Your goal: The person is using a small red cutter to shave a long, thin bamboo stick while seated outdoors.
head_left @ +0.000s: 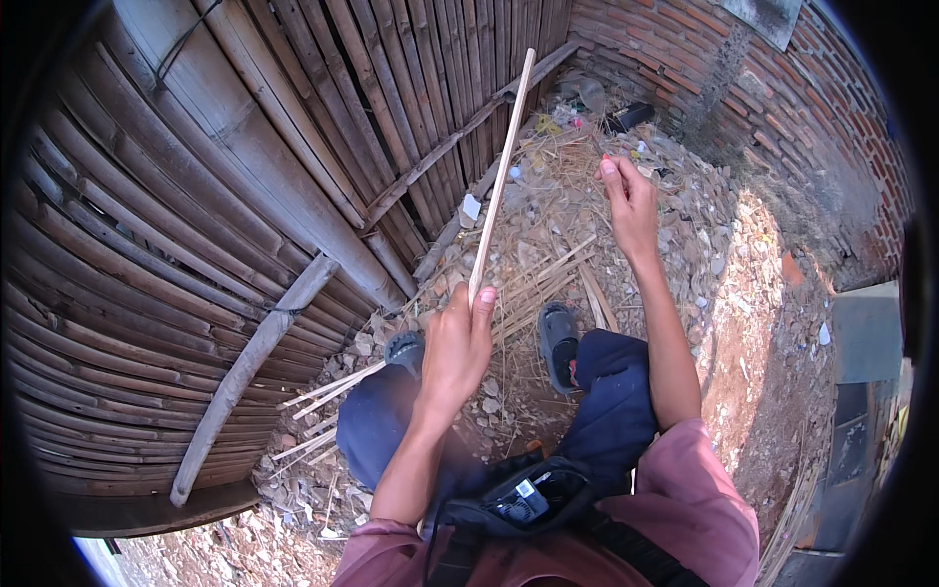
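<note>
My left hand (458, 342) is closed around the lower end of a long, pale bamboo strip (503, 176), which rises tilted slightly to the right. Off to the right and farther out, my right hand (631, 201) is raised in a pinch on a small tool with a red handle (605, 158). A thin dark part seems to point away from its red end, but most of the tool is hidden by my fingers. The two hands are apart, and the tool does not touch the strip. More split bamboo strips (548, 279) lie on the ground between and beyond my feet.
A bamboo slat wall (264, 147) with a wooden brace (249, 377) stands close on the left. Behind is a brick wall (665, 68). Rubble and shavings (558, 161) cover the ground, with a black object (629, 117) near the corner. Flat panels (866, 338) stand at right.
</note>
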Demonstrator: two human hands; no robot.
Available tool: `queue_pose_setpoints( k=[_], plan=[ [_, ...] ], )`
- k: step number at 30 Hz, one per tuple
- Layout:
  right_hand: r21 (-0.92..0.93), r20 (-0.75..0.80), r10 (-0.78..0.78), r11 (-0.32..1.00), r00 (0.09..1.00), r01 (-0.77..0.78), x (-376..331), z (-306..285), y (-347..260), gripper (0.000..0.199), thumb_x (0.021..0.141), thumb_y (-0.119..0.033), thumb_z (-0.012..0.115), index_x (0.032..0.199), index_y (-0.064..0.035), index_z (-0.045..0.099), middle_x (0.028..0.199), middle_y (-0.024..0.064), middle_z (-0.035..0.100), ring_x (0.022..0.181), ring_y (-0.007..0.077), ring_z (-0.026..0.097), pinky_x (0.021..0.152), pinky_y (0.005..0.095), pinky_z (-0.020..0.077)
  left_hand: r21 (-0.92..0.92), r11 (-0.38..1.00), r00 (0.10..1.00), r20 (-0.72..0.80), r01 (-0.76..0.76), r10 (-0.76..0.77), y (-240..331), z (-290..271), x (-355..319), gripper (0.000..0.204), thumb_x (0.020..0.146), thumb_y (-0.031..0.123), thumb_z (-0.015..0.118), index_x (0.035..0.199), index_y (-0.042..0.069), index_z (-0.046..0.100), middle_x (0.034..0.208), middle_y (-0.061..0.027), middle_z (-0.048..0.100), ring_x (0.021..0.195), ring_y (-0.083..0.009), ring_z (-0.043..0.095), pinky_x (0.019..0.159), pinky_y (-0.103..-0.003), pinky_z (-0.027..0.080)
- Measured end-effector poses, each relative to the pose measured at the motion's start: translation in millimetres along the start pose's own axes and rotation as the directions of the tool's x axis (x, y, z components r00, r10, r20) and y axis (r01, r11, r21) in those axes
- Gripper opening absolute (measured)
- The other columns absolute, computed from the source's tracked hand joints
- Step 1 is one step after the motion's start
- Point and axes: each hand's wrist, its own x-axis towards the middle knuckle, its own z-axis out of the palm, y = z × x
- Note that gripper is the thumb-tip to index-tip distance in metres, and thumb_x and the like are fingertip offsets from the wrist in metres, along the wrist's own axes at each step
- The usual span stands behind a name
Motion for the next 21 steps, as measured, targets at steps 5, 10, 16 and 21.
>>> queue_pose_setpoints(
  k=[5, 10, 16, 21],
  plan=[
    [0.135, 0.222, -0.184, 0.978, 0.957, 0.156, -29.7, 13.1, -33.6, 0.038, 0.107, -0.039, 0.066, 0.109, -0.0012, 0.070, 0.076, 0.0139, 0.067, 0.065, 0.0279, 0.065, 0.064, 0.0394, 0.0480, -0.076, 0.995, 0.996, 0.072, 0.061, -0.055, 5.2, -9.0, -0.3, 0.044, 0.112, 0.042, 0.060, 0.108, -0.002, 0.057, 0.071, -0.0100, 0.055, 0.068, -0.0186, 0.051, 0.065, -0.040, 0.045],
    [0.163, 0.403, -0.406, 0.914, 0.821, 0.372, -64.4, 33.0, -63.2, 0.024, 0.100, -0.030, 0.073, 0.107, -0.0063, 0.070, 0.082, 0.0138, 0.074, 0.071, 0.0344, 0.072, 0.065, 0.0437, 0.0530, -0.099, 0.995, 0.999, 0.049, -0.019, 0.024, -0.7, -7.1, 2.5, 0.044, 0.106, 0.038, 0.073, 0.102, 0.000, 0.050, 0.071, -0.0105, 0.060, 0.065, -0.0186, 0.059, 0.062, -0.041, 0.048],
    [0.177, 0.452, -0.460, 0.886, 0.764, 0.429, -75.6, 41.8, -65.0, 0.021, 0.090, -0.020, 0.076, 0.109, -0.0110, 0.071, 0.086, 0.0117, 0.078, 0.074, 0.0335, 0.076, 0.063, 0.0444, 0.0566, -0.165, 0.983, 0.995, 0.040, -0.085, 0.093, -4.7, -4.9, 3.6, 0.044, 0.107, 0.036, 0.071, 0.109, -0.003, 0.050, 0.082, -0.0166, 0.066, 0.074, -0.0205, 0.065, 0.067, -0.041, 0.052],
    [0.189, 0.426, -0.480, 0.876, 0.767, 0.444, -77.8, 43.3, -63.8, 0.022, 0.090, -0.021, 0.076, 0.109, -0.0114, 0.072, 0.085, 0.0112, 0.077, 0.071, 0.0335, 0.075, 0.061, 0.0443, 0.0559, -0.185, 0.981, 0.996, 0.065, -0.050, 0.063, -0.8, -6.4, 2.5, 0.045, 0.109, 0.034, 0.068, 0.114, -0.006, 0.049, 0.089, -0.0231, 0.070, 0.082, -0.0273, 0.071, 0.073, -0.043, 0.054]
  ],
)
